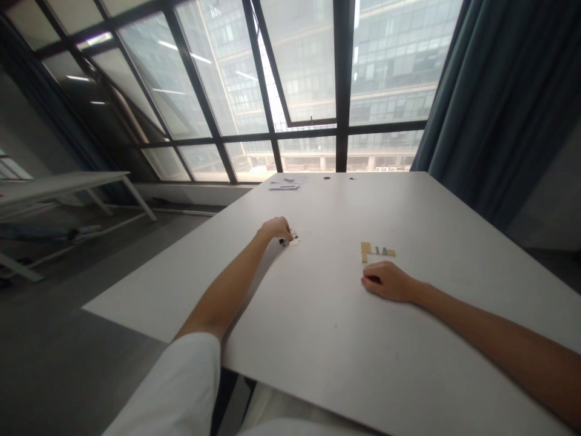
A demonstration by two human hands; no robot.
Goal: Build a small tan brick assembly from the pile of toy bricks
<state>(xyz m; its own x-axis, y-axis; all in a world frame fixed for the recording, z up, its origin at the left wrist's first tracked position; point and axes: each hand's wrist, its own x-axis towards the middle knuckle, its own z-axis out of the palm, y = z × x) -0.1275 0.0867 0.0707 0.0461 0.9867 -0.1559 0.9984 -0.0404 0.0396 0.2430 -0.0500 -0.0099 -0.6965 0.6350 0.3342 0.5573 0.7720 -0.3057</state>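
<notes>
My left hand (pixel 276 228) reaches to a small cluster of white and dark pieces (pixel 295 240) left of the table's middle. Its fingers point down and are pinched at the cluster's edge, hiding part of it; whatever is between them is too small to make out. My right hand (pixel 388 282) rests on the table in a loose curl, with only a shadowed hollow visible inside. Just beyond it lie flat yellow tiles (pixel 365 248) in a short block, with grey and white tiles (pixel 380 250) in the row and a yellow one at the right end.
The white table (pixel 327 327) extends toward tall windows. At its far edge lie papers (pixel 285 183), a dark round disc (pixel 327 178) and a small dark item (pixel 353 178). A blue curtain (pixel 503 109) hangs on the right. Another white table (pixel 68 181) stands left.
</notes>
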